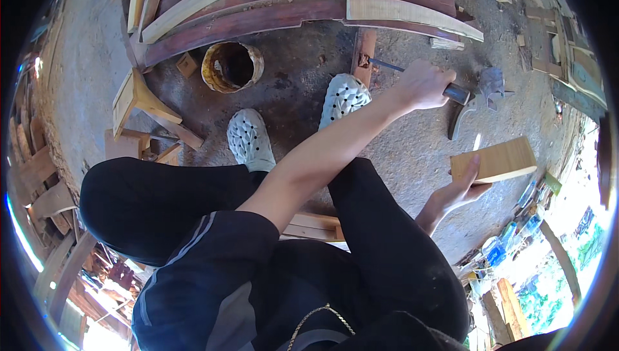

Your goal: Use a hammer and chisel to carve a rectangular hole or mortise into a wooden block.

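My left hand (422,87) is closed round a chisel, with the dark handle end (458,94) sticking out on the right. The chisel's thin blade (387,65) points left, its tip at a rough-edged hole in a reddish-brown wood piece (365,41) on the floor, just beyond my right shoe. In my right hand (461,190) is a thick, pale wooden block (496,159), the thumb along its side. The block is held apart from the chisel, lower right of it. Any handle on the block is hidden.
Grey metal tool parts (492,83) and a curved metal piece (460,123) lie right of the chisel. A round, stained bucket (255,61) stands left of my shoes (250,141). Beyond lie a long reddish board (251,21) and a pale curved plank (400,10). A wooden stool-like frame (138,96) is at left.
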Demonstrator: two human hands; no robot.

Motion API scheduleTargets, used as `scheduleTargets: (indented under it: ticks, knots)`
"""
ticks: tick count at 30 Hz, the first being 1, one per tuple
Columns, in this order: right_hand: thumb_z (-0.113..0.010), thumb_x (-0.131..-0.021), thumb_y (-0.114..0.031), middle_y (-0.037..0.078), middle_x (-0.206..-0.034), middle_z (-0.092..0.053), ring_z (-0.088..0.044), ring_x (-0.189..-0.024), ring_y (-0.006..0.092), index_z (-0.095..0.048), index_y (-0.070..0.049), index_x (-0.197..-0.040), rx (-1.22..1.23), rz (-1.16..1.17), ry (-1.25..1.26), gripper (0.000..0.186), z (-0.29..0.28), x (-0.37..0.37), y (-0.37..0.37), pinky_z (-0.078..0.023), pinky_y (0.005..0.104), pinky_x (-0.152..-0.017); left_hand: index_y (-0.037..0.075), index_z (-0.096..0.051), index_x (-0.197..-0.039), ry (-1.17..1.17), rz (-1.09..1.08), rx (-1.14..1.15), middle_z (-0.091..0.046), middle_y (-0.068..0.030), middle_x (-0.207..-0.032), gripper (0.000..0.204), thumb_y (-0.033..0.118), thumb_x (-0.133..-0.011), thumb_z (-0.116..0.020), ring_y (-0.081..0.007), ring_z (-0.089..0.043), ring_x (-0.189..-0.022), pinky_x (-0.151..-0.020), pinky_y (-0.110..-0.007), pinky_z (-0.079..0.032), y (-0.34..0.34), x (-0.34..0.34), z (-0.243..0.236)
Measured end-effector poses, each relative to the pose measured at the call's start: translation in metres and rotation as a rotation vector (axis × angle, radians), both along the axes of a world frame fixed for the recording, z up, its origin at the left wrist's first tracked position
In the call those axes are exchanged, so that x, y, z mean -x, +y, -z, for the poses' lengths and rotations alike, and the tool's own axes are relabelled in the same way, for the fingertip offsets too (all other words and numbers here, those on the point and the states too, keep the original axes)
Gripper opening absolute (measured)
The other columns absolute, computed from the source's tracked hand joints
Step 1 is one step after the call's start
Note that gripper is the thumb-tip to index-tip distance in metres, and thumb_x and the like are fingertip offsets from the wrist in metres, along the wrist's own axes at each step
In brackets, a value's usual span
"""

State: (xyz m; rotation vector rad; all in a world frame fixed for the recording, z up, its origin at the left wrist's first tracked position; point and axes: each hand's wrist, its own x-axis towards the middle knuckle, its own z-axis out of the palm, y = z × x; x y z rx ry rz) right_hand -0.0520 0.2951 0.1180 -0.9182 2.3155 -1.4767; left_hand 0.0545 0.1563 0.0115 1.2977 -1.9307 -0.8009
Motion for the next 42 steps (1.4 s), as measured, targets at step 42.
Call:
scheduleTargets:
  ticks: [42]
  knots:
    - [-0.070,-0.088,-0.034,0.018,-0.127,-0.052,-0.054,-0.117,0.0288,-0.042,0.001,-0.141,-0.137,-0.161,-0.117,0.069,0.015,-0.008,0.001,-0.046,0.0450,-0.097,0.009,-0.056,-0.075,0.314,-0.067,0.176,-0.058,-0.0138,-0.057,0.023,0.019,-0.061,-0.071,-0.0361,-0.062,-0.058,-0.054,-0.045,-0.048,0.005,-0.033,-0.009]
